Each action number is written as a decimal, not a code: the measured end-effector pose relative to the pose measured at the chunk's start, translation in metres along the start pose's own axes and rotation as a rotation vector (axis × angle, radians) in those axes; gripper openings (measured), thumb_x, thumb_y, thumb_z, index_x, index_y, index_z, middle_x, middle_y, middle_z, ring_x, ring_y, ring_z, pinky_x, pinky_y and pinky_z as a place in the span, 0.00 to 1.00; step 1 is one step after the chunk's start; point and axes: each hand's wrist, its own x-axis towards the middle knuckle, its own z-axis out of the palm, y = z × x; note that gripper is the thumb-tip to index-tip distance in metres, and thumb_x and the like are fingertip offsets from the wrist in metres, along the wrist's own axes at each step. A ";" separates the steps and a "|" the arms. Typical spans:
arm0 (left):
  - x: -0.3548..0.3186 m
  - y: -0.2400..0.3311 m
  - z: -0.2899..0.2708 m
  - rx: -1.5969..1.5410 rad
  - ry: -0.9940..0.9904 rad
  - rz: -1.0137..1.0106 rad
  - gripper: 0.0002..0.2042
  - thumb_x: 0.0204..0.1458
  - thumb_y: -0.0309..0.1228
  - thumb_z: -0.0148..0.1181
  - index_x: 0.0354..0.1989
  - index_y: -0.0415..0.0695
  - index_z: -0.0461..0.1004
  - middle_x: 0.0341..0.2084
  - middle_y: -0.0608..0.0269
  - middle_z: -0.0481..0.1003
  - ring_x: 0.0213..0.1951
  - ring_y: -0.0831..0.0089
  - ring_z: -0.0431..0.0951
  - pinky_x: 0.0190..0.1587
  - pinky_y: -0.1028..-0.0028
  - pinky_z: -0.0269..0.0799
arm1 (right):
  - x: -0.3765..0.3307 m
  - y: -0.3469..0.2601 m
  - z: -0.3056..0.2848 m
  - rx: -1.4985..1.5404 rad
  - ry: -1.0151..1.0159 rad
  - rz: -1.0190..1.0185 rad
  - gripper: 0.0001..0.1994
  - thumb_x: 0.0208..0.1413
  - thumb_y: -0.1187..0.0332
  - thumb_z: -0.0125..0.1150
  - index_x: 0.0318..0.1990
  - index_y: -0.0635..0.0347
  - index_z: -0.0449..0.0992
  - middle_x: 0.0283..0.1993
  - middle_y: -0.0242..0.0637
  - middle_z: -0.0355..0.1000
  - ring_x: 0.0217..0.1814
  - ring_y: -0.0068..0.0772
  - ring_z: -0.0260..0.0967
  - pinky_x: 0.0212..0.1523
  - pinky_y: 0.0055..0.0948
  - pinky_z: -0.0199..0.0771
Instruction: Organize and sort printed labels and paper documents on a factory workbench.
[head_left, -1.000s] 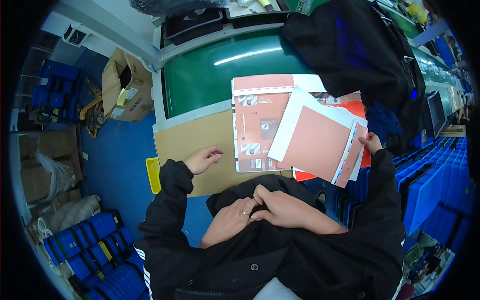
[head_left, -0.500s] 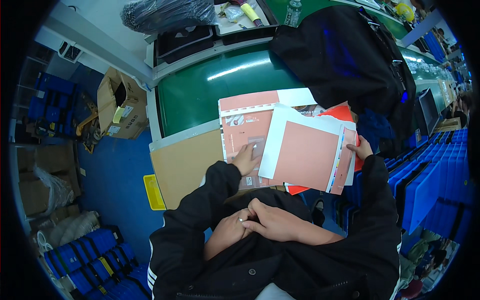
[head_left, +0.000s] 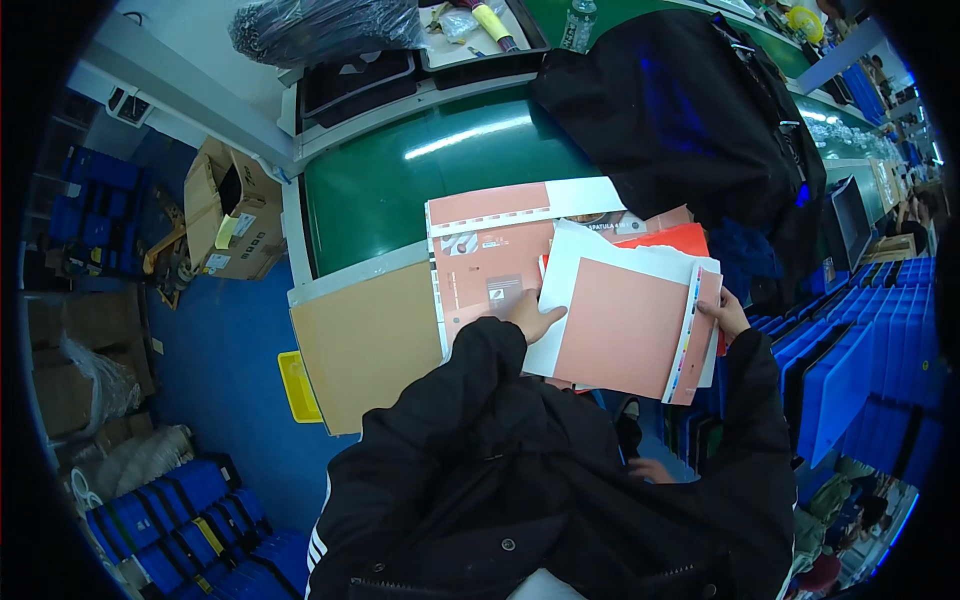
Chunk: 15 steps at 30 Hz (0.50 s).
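Left hand: the left hand (head_left: 528, 318) lies flat and open, fingers stretched out, on the left edge of the stack of salmon-pink sheets (head_left: 620, 330) — pressing, not gripping.
Right hand: the right hand (head_left: 727, 315) is curled round the right edge of the same stack, fingers closed on the sheets, thumb side hidden behind them.
Stack: white-bordered pink sheets, fanned slightly, with a strip of small colour marks down the right edge; it sits between the two hands, just above the black sleeves (head_left: 480, 400).
Beneath the stack: a larger flat printed carton sheet (head_left: 480, 270) in pink and white, and a red-orange sheet (head_left: 680, 240) showing at the stack's upper right.
Table: left of the stack, a brown cardboard panel (head_left: 365, 345) on the table edge; above the stack, a green surface (head_left: 400, 190).
Further out: a black bag (head_left: 680, 110) up and right of the stack — an open cardboard box (head_left: 235, 225) on the blue floor (head_left: 220, 330) far to its left.
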 end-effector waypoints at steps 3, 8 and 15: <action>-0.001 0.002 0.008 -0.071 0.068 0.052 0.30 0.50 0.35 0.60 0.56 0.31 0.55 0.42 0.40 0.70 0.40 0.56 0.76 0.42 0.69 0.74 | 0.001 0.011 -0.009 0.123 -0.041 -0.013 0.32 0.44 0.71 0.69 0.57 0.66 0.61 0.49 0.50 0.69 0.38 0.43 0.74 0.46 0.33 0.77; -0.010 0.001 0.002 -0.021 0.079 0.134 0.29 0.50 0.33 0.59 0.56 0.31 0.55 0.45 0.42 0.67 0.42 0.56 0.74 0.45 0.66 0.72 | -0.007 0.013 -0.035 0.182 -0.121 -0.222 0.27 0.43 0.74 0.68 0.53 0.67 0.64 0.46 0.47 0.71 0.38 0.39 0.73 0.45 0.33 0.76; -0.090 0.030 -0.078 -0.480 0.051 0.402 0.17 0.50 0.20 0.56 0.49 0.38 0.63 0.45 0.48 0.69 0.40 0.66 0.73 0.39 0.73 0.72 | -0.074 -0.033 -0.012 0.341 -0.211 -0.479 0.19 0.43 0.76 0.68 0.45 0.62 0.71 0.43 0.44 0.73 0.46 0.39 0.71 0.50 0.34 0.71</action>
